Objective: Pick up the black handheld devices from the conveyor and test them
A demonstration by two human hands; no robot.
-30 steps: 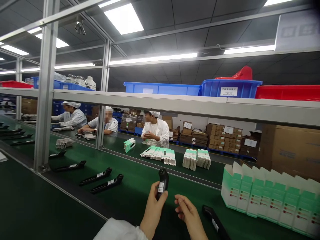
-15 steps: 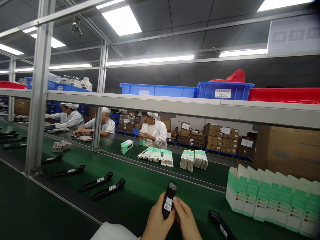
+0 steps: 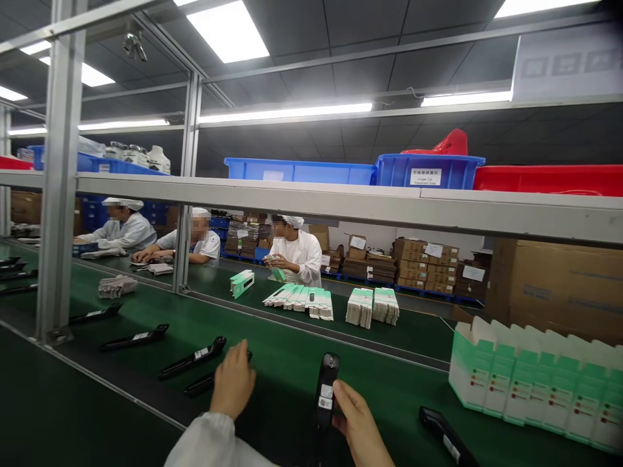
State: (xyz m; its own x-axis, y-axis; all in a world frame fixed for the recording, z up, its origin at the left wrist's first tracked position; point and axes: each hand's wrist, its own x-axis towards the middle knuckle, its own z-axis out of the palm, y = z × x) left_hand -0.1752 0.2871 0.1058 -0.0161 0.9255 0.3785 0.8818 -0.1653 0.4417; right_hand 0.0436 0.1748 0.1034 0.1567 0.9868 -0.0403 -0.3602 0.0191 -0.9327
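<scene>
My right hand [image 3: 357,421] grips a black handheld device [image 3: 327,383] with an angled head and white labels, held upright with its head at the top. To the left, my left hand [image 3: 234,379] reaches over another black device [image 3: 199,385] lying on the green belt. The fingers of that hand look extended and hide part of the device; I cannot tell whether they touch it. Just beyond lies a similar labelled device [image 3: 193,357]. A further black device [image 3: 445,436] rests on the belt to the right of my right hand.
Green-and-white cartons [image 3: 530,383] stand in a row at the right. Flat carton stacks [image 3: 360,308] lie on the far belt, near a co-worker in white [image 3: 294,253]. A metal post [image 3: 58,175] rises at the left. An overhead shelf [image 3: 311,201] carries blue and red bins.
My left hand has let go of the held device and moved left over one on the belt. My right hand now holds the device alone. The view has shifted slightly.
</scene>
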